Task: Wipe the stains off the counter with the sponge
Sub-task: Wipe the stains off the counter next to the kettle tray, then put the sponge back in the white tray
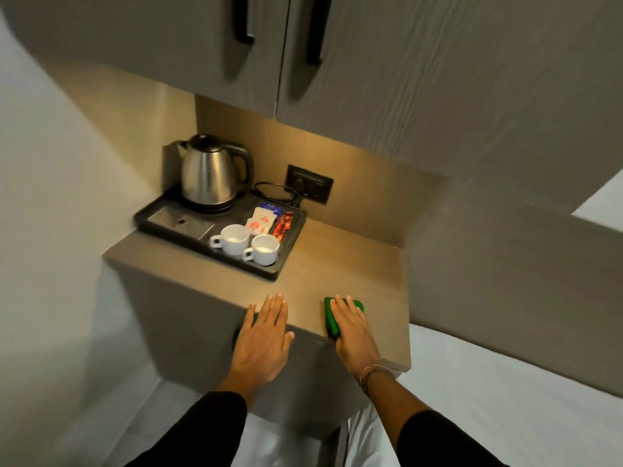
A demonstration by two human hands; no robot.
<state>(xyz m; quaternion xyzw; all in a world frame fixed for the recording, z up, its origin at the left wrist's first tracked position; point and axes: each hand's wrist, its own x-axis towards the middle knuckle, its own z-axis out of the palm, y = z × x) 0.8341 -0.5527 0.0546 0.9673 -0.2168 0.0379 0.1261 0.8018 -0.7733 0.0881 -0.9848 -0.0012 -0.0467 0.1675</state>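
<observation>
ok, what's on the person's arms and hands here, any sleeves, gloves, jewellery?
Both hands are bare, no gloves. The left hand has no ring or band that shows. The right hand has a thin bracelet around its wrist, a few fine pale strands. Both forearms come out of dark, black-looking sleeves pushed up short of the wrists. No watch or markings show.

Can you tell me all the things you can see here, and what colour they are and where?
kettle: 1, silver and black, back of tray
tray: 1, black, counter's left side
cups: 2, white, front of tray
sachets: several, white, blue, red, behind the cups
socket: 1, black, back wall, cord plugged in
cabinet handles: 2, black, above
counter: 1, tan
sponge: 1, green, counter's front edge
left hand: flat on the counter edge
right hand: flat on the sponge
</observation>
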